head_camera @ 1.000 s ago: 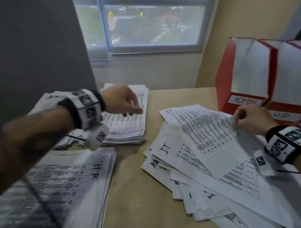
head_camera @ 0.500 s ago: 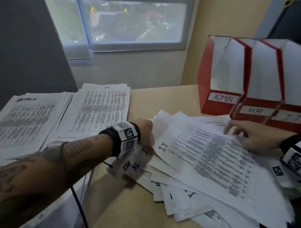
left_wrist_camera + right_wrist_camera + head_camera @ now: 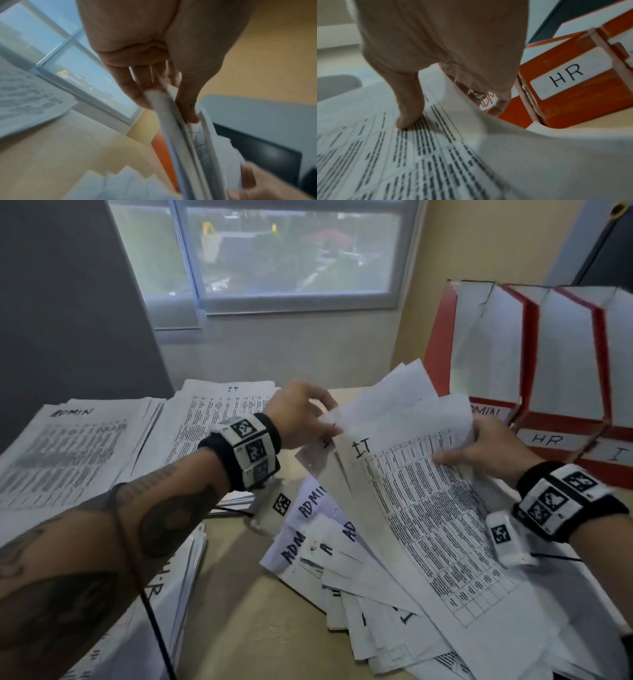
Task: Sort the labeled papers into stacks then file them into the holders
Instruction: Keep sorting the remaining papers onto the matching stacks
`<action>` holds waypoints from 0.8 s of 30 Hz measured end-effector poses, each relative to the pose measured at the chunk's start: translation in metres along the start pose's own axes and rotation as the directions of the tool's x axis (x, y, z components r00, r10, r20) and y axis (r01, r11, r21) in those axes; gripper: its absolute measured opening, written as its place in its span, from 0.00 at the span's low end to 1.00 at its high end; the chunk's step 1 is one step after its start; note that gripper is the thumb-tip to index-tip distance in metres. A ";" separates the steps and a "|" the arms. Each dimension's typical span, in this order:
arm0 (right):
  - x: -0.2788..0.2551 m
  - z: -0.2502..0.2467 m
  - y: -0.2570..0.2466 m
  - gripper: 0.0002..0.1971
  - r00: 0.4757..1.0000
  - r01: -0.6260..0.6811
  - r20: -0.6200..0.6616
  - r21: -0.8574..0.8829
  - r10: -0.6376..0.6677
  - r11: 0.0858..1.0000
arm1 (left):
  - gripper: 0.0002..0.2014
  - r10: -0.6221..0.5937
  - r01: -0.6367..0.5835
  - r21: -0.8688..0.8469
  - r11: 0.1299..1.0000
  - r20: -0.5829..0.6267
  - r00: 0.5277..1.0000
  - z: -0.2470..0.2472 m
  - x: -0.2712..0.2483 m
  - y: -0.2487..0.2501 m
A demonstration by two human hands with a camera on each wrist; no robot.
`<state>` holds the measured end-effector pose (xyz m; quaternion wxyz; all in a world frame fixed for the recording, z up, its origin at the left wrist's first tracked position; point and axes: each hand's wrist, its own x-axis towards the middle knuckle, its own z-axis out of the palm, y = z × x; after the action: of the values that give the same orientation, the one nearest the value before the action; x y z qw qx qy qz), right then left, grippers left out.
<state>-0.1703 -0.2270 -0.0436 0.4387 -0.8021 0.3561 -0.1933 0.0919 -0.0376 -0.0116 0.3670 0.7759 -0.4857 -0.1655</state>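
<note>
My left hand (image 3: 329, 419) pinches the left edge of a few lifted sheets (image 3: 173, 121) between thumb and fingers. The top sheet, a printed table marked IT (image 3: 421, 501), is raised off the loose pile (image 3: 308, 529), where several sheets read ADMIN. My right hand (image 3: 457, 448) grips the same sheets at their right edge, thumb (image 3: 407, 119) on the print, fingers underneath. Sorted stacks lie to the left: ADMIN (image 3: 68, 446), IT (image 3: 212, 419), HR (image 3: 161, 597). Red holders labelled ADMIN (image 3: 442, 344), HR (image 3: 566, 75) and a third (image 3: 613, 453) stand at the right.
The tan table (image 3: 246, 628) shows bare between the stacks and the pile. A window (image 3: 281, 251) and wall lie behind, with a dark panel (image 3: 68, 302) at the left. The holders stand just beyond my right hand.
My left hand came off the IT stack, reached the loose pile and took its left edge. Both hands have now lifted the top sheets, baring ADMIN sheets beneath.
</note>
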 end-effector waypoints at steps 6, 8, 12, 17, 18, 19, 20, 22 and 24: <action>0.001 -0.007 0.008 0.21 0.982 0.006 -0.177 0.375 0.065 0.927 | 0.24 -0.102 0.150 -0.822 0.550 0.112 0.988 0.015 -0.005 -0.002; -0.002 -0.005 0.010 0.20 0.970 -0.002 -0.206 0.532 0.131 0.847 | 0.23 -0.119 0.228 -0.785 0.576 0.195 0.973 0.037 -0.010 -0.005; -0.001 -0.004 0.021 0.28 0.974 -0.069 -0.121 0.646 0.191 0.760 | 0.19 -0.270 0.280 -0.643 0.713 0.117 0.956 0.068 -0.014 -0.008; -0.007 -0.006 0.039 0.19 0.921 -0.013 -0.333 0.496 0.204 0.868 | 0.21 -0.256 0.230 -0.871 0.434 0.126 0.959 0.079 -0.029 -0.004; -0.007 -0.007 0.043 0.17 0.916 0.004 -0.344 0.523 0.207 0.852 | 0.24 -0.223 0.197 -0.907 0.373 0.118 0.968 0.080 -0.029 -0.005; -0.006 -0.009 0.046 0.15 0.919 0.017 -0.335 0.558 0.207 0.830 | 0.28 -0.205 0.162 -0.914 0.373 0.089 0.975 0.081 -0.028 -0.007; -0.006 -0.009 0.049 0.14 0.925 0.027 -0.323 0.585 0.202 0.810 | 0.32 -0.210 0.129 -0.898 0.421 0.042 0.977 0.080 -0.029 -0.006; -0.005 -0.007 0.052 0.14 0.930 0.038 -0.311 0.611 0.196 0.791 | 0.42 -0.206 0.029 -0.802 0.596 -0.118 0.971 0.077 -0.028 -0.007; -0.003 -0.004 0.054 0.13 0.933 0.042 -0.305 0.622 0.192 0.782 | 0.47 -0.117 -0.082 -0.685 0.724 -0.240 0.964 0.075 -0.027 -0.007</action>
<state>-0.1965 -0.2464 -0.0866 0.6136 -0.5506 0.3776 -0.4216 0.0376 -0.0425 -0.0704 0.6889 0.6035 -0.3281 -0.2316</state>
